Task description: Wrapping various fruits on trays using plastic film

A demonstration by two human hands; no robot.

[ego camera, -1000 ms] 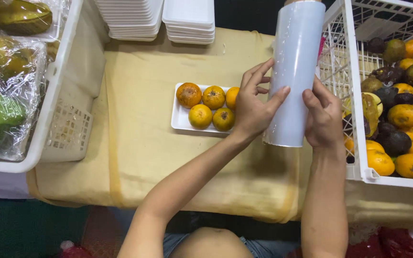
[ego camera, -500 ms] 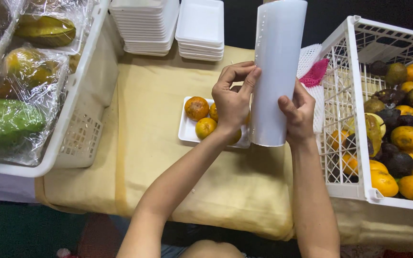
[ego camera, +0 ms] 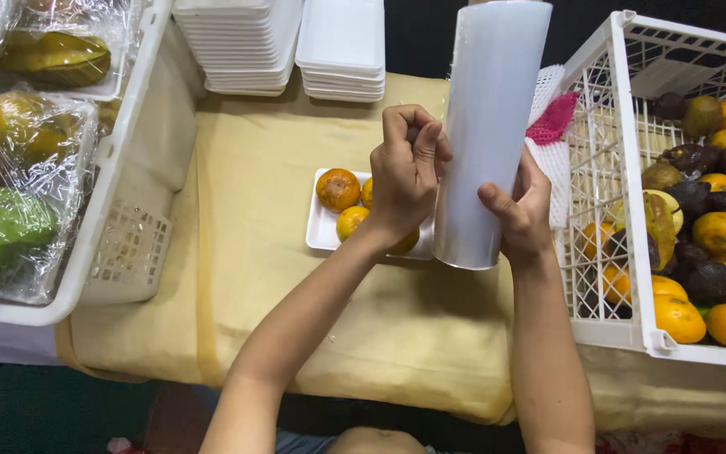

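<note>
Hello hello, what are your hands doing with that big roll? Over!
Right hand grips the cling film roll, upright. Left hand pinches at its surface. Tray of oranges sits behind the left hand, unwrapped. Nothing blocking.

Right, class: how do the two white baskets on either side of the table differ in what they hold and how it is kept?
The left basket holds fruit sealed under clear film on trays; the right basket holds loose, unwrapped fruit. The left basket's fruit is partly green and yellow; the right basket's is mostly orange with several dark pieces. Both are white plastic with lattice walls and stand on the yellow-covered table.
</note>
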